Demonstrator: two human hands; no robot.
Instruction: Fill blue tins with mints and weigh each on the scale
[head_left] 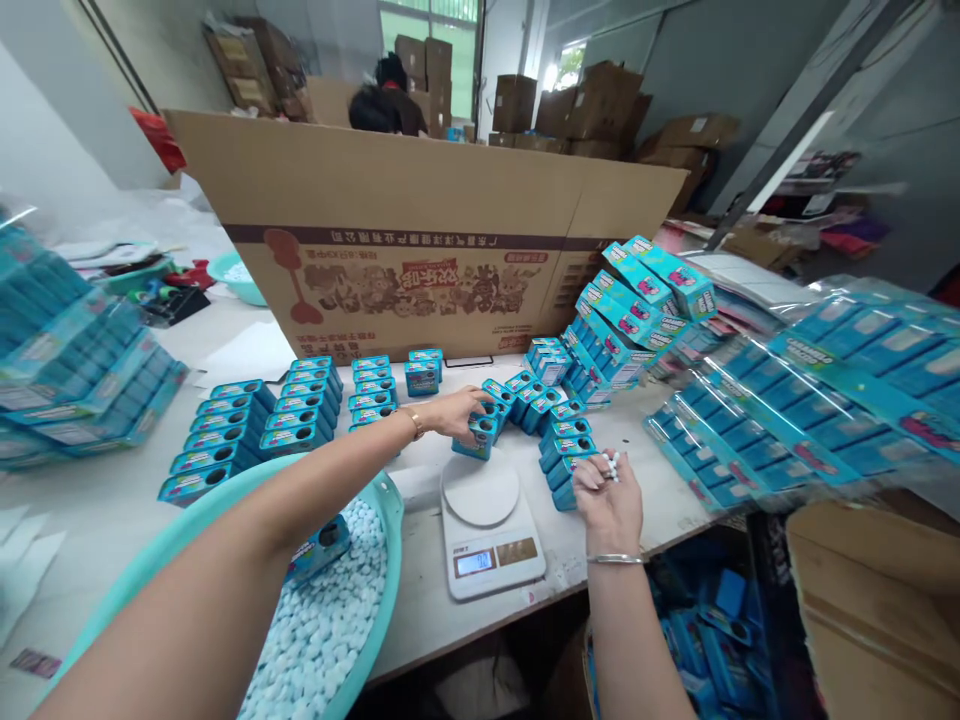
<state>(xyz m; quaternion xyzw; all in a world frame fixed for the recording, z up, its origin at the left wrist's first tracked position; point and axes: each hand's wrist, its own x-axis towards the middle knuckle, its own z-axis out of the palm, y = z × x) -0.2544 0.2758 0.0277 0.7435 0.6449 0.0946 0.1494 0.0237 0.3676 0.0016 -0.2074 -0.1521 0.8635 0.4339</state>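
While our left hand [466,415] pinches a box [474,444] near the scale [481,495], our right hand [611,500] half-curls around candies [613,466], seemingly against spilling.

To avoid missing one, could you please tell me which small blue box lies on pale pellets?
The blue box in the turquoise tub, seen beside the left forearm; it alone lies on pellets, while many others stand on the table.

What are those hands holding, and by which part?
The left hand holds a blue box near its top; the right hand, some white pellets at its fingers.
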